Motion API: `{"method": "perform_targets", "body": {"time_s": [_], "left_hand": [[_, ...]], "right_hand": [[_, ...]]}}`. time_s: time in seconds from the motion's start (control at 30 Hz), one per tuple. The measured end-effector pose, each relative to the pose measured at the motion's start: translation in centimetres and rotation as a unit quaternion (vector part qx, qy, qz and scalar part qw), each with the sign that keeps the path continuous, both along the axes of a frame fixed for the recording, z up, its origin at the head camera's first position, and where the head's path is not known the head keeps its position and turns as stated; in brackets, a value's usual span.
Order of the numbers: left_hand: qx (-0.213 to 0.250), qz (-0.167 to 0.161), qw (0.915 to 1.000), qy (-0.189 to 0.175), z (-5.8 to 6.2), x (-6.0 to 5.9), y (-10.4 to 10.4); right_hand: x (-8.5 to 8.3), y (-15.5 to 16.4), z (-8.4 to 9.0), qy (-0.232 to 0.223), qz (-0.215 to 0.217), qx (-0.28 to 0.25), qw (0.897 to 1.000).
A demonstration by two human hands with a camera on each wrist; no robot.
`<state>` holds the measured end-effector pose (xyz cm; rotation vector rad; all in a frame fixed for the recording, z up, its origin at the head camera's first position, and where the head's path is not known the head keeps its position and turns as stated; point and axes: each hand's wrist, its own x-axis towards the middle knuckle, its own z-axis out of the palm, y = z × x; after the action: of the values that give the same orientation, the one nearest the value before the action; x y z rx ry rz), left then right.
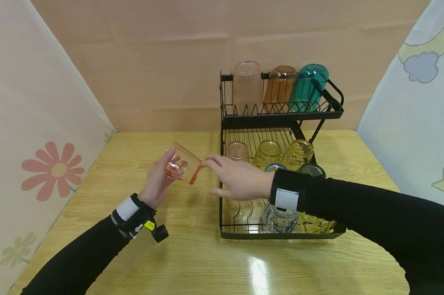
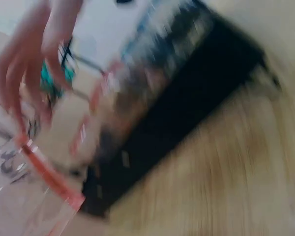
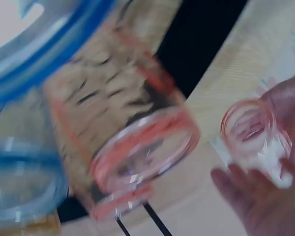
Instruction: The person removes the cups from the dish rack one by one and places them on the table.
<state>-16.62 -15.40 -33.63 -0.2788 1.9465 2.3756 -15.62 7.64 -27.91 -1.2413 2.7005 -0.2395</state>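
My left hand [image 1: 169,166] grips a small clear orange cup [image 1: 185,168] above the table, tilted with its mouth toward the right. My right hand [image 1: 211,177] reaches over from the rack with its fingers stretched out. Its fingertips [image 1: 206,162] are right at the cup's rim, and whether they touch it is unclear. The blurred left wrist view shows the cup's orange rim [image 2: 49,177] at lower left. In the right wrist view the orange cup [image 3: 253,132] sits at the right, above my fingers [image 3: 265,206].
A black two-tier wire rack [image 1: 281,235] stands on the wooden table [image 1: 192,262] to the right of my hands. Its top tier holds pale pink [image 1: 247,87], amber [image 1: 279,88] and teal [image 1: 308,87] cups upside down. Several glasses fill the lower tier [image 1: 268,153]. Curtains close both sides.
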Motion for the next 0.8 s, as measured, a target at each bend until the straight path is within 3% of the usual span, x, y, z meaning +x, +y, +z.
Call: {"method": "perform_targets", "body": {"time_s": [0.17,0.3,0.5,0.63,0.7,0.8], "left_hand": [[-0.142,-0.017,0.9897,0.002,-0.5,-1.1,-3.5],[-0.246,-0.008,0.9686,0.037,-1.0,-2.1,-5.7],[-0.336,0.016,0.9386,0.075,-1.9,-3.4,-8.2],[-0.393,0.044,0.9123,0.107,-2.7,-4.4,-9.5],[-0.406,0.059,0.9052,0.112,-3.1,-5.0,-10.0],[-0.403,0.080,0.9054,0.109,-3.5,-5.9,-10.7]], "right_hand": [[0.2,1.0,-0.5,0.042,0.116,0.085,0.989],[0.4,1.7,-1.1,0.068,0.159,0.100,0.980],[0.6,2.6,-1.3,0.096,0.167,0.123,0.973],[0.6,2.9,-1.2,0.107,0.162,0.128,0.973],[0.5,3.1,-1.2,0.105,0.158,0.129,0.973],[0.5,3.4,-1.2,0.094,0.148,0.129,0.976]]}}
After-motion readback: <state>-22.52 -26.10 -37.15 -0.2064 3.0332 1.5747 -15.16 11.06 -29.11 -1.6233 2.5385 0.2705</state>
